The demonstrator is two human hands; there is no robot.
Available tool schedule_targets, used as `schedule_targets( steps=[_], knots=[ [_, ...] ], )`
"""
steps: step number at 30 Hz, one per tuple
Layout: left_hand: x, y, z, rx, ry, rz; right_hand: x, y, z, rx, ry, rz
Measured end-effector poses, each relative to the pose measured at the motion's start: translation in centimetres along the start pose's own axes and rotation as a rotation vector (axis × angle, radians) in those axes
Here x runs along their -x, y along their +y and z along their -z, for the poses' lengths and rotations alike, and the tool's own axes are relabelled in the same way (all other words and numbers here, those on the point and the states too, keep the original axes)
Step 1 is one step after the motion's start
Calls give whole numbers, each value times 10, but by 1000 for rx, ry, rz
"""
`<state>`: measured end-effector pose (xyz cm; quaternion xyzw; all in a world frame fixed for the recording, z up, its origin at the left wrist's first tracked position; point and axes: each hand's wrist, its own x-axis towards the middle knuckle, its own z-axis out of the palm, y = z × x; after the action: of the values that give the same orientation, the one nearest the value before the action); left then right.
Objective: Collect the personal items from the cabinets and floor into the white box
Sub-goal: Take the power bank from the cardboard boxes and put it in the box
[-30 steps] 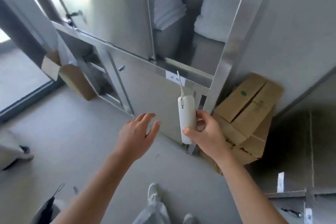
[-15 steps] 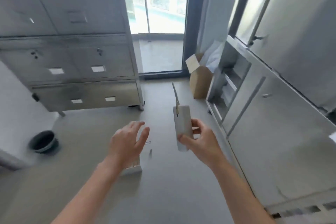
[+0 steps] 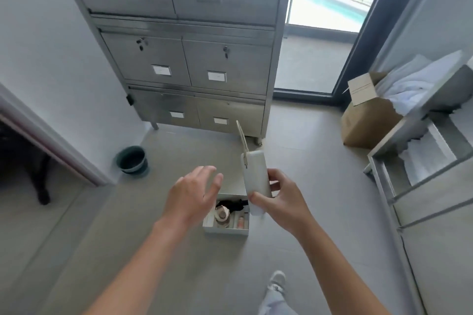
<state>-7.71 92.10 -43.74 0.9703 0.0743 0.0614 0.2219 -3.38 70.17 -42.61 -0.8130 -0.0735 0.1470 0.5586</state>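
Right grip (image 3: pixel 279 202) clasps a white pouch (image 3: pixel 256 176) upright. Left grip (image 3: pixel 192 194) beside it hangs spread, empty. White box (image 3: pixel 226 233) lies beneath both.

Two hands (image 3: pixel 192 194) (image 3: pixel 281 202), one white pouch (image 3: pixel 256 176), one white box (image 3: pixel 226 232), one bin (image 3: pixel 133 161), one cardboard box (image 3: pixel 366 125).

**White case above the box**

I see a slim white rounded case (image 3: pixel 256 176), beige strap (image 3: pixel 242 135) sticking up from its top, held upright in my right hand (image 3: pixel 279 202) just above the open white rectangular box (image 3: pixel 226 231) on the floor, which holds small items (image 3: pixel 222 215).
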Motion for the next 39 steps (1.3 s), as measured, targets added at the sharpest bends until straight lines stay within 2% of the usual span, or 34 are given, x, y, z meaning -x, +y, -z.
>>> schedule_targets(
  steps=[12,22,26,33,39],
  knots=[
    [-147,-51,-16,-44,-38,145,-197,6,-31,-59,-113,-86],
    [-240,-103,-30,-37,-150,120,-296,9,-61,-18,-89,-185],
    [-284,-136,-42,-23,-247,21,-315,15,-90,-62,8,-288],
    [-345,-205,-65,-31,-482,-206,-328,23,-155,-155,298,-456],
    [-363,-222,-78,-17,-597,-360,-308,29,-186,-252,481,-582]
  ],
)
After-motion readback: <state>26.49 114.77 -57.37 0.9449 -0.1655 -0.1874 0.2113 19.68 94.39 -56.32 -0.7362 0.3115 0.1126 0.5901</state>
